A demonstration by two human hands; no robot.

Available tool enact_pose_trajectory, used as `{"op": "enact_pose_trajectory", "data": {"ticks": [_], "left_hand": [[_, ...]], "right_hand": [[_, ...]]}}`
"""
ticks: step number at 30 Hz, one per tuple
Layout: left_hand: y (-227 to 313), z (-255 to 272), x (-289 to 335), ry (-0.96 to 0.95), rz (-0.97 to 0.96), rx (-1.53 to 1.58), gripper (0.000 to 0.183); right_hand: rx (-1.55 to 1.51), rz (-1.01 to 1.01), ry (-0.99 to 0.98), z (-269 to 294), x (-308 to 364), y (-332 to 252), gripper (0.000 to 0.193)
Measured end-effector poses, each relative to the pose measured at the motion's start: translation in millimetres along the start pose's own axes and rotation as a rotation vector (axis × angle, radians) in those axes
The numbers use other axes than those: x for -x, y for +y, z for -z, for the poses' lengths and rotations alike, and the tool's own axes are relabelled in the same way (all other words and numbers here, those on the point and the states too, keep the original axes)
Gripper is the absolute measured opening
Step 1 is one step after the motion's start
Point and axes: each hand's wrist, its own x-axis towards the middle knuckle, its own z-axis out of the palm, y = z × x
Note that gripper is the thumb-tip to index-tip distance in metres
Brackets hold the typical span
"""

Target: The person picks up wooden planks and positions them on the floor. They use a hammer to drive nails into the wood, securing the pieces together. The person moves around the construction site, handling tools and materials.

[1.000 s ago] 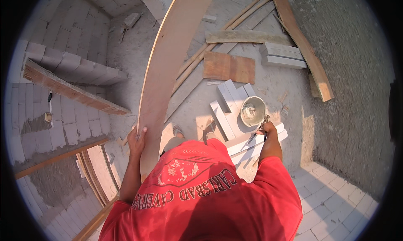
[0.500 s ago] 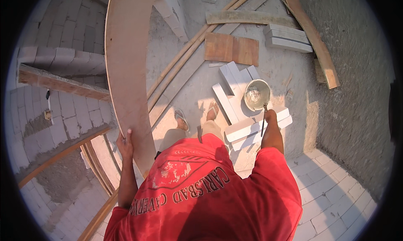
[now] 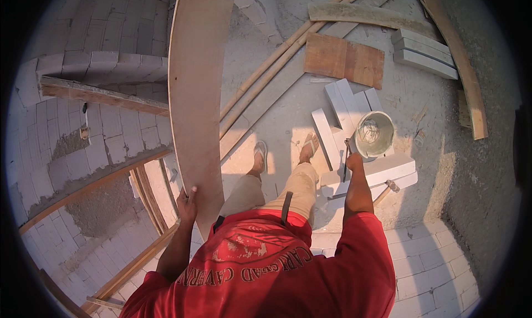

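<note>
My left hand [image 3: 187, 206] grips the near left edge of a long, wide plywood board [image 3: 198, 96], thumb on its face. The board stretches away from me past the bare timber frame. In my right hand [image 3: 353, 162] is a slim dark metal tool [image 3: 346, 152] with a narrow head, perhaps pincers; my fingers partly hide it. Just beyond that hand, a pale bucket [image 3: 389, 127] leans among white blocks, thin tangled pieces inside it. A hammer [image 3: 392, 186] with a wooden handle rests by the nearest white block [image 3: 382, 169].
Two bamboo poles [image 3: 266, 71] and a plank lie diagonally across the floor. Beyond the bucket are a brown plywood piece [image 3: 343, 59], stacked white blocks [image 3: 425, 55] and a long curved-looking plank [image 3: 454, 63]. A block wall with timber beams [image 3: 105, 96] stands at left, a rough grey wall at right.
The view has shifted, so floor things appear further right and the hammer now shows. My right hand with the tool has drawn from the bucket's rim to its left side. My left hand keeps the board.
</note>
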Motion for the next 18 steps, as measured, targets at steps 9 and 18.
{"op": "enact_pose_trajectory", "data": {"ticks": [9,18], "left_hand": [[-24.8,28.4,-4.5,-0.023,-0.039,-0.140,0.043],[-133.2,132.6,36.7,-0.004,-0.190,0.057,0.038]], "right_hand": [[0.116,0.215,-0.293,-67.6,9.5,-39.3,0.046],[-1.052,0.448,0.068,139.5,227.1,-426.0,0.083]]}}
